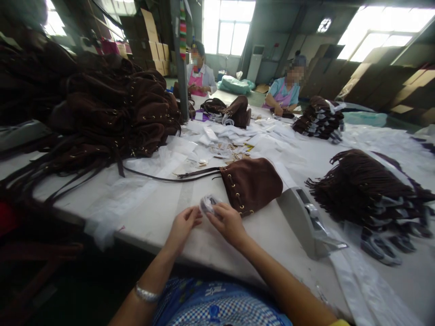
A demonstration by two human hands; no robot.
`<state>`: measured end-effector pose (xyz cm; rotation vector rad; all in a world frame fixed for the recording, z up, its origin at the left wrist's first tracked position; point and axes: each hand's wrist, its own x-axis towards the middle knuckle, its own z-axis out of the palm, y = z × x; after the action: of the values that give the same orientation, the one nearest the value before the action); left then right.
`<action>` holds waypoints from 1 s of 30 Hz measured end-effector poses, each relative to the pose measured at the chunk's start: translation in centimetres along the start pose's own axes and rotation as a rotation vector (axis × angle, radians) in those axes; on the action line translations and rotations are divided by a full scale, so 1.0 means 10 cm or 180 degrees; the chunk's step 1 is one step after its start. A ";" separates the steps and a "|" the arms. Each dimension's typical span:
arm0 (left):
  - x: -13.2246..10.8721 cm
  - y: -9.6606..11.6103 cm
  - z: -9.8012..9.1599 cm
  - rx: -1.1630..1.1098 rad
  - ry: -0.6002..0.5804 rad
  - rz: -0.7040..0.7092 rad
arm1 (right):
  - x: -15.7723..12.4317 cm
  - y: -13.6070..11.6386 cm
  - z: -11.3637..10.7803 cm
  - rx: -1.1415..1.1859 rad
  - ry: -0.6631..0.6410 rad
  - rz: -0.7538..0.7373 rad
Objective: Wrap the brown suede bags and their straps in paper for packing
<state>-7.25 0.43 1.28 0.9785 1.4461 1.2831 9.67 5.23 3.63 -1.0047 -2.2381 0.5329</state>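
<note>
My left hand and my right hand meet over the white table near its front edge. Both pinch a small crumpled piece of clear wrapping between their fingertips. Just behind my right hand lies a brown suede drawstring bag on its side, with gold eyelets and a long thin strap trailing to the left.
A large heap of brown bags fills the left. Brown fringed pieces lie at right, a grey tape dispenser beside the bag. White wrappers and tags litter the middle. Two other people work at the far end.
</note>
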 end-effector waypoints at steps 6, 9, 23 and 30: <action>-0.34 0.40 0.25 -0.1679 -0.0154 -0.0114 | -0.06 -0.21 -0.13 0.1016 0.0427 0.0192; -0.43 0.55 0.31 -0.1785 -0.0082 -0.0052 | -0.10 -0.28 -0.12 0.1248 0.0682 0.0386; -0.34 0.24 -0.18 -0.0064 0.0571 0.0097 | 0.20 -0.30 -0.38 0.0826 -0.0420 -0.0224; 0.04 0.00 -0.16 -0.0840 0.0346 -0.0028 | 0.89 -0.56 -0.20 0.0941 -0.0545 -0.1050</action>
<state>-8.89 0.46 1.24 0.7356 1.3186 1.4963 3.52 8.83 11.64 -0.4438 -2.3216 0.7935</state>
